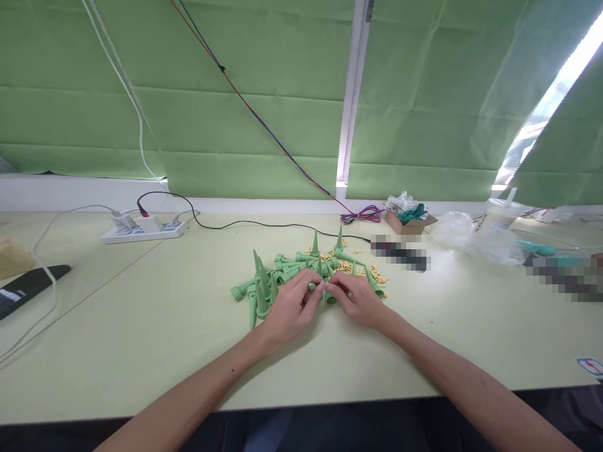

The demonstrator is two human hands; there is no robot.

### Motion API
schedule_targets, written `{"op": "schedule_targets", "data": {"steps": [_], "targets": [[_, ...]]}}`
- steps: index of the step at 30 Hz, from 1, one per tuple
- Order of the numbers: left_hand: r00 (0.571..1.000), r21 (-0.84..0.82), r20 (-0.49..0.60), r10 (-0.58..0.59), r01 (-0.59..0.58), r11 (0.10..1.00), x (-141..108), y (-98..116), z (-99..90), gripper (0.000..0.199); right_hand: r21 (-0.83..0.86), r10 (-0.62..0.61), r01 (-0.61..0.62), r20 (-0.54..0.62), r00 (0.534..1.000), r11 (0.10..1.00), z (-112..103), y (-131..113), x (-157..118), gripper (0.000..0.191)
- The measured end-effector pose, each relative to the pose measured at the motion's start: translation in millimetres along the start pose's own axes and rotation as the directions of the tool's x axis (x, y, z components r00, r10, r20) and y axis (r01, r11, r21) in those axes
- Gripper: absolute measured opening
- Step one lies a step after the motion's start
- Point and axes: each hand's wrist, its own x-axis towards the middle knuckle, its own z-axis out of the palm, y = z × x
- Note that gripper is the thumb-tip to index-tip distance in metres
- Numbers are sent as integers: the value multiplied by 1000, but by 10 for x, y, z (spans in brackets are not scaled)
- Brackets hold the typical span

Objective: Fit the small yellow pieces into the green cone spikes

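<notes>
Green spikes [282, 276], both hands pinching, open tabletop [141, 326]

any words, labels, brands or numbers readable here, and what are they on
None can be read.
Card at the table's right edge: a red and blue mark, too small to read.
Phone at far left: screen shows no legible text.
Power strip: no label readable.
Two pixelated patches on the table: blurred out.
Green spikes by both hands: no markings visible.

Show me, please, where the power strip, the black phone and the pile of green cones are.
power strip [144, 232], head view, on its white top face.
black phone [29, 287], head view, mid-screen.
pile of green cones [287, 269], head view, on cones left of centre.
</notes>
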Motion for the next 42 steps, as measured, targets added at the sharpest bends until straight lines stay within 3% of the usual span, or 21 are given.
{"op": "schedule_targets", "data": {"steps": [8, 22, 32, 42], "targets": [[999, -21, 10, 43, -42, 999, -18, -11, 20, 5, -40, 19, -19, 22, 1000, 999, 14, 50, 5, 32], [997, -3, 75, 5, -5, 1000, -10, -22, 10, 8, -41, 46, -44, 45, 998, 998, 9, 47, 16, 38], [999, 9, 8, 45, -45, 999, 14, -31, -4, 11, 25, 76, -77, 38, 996, 997, -5, -15, 7, 17], [1000, -24, 8, 27, -27, 999, 4, -40, 4, 11, 33, 49, -49, 17, 999, 998, -5, 3, 12, 16]]}}
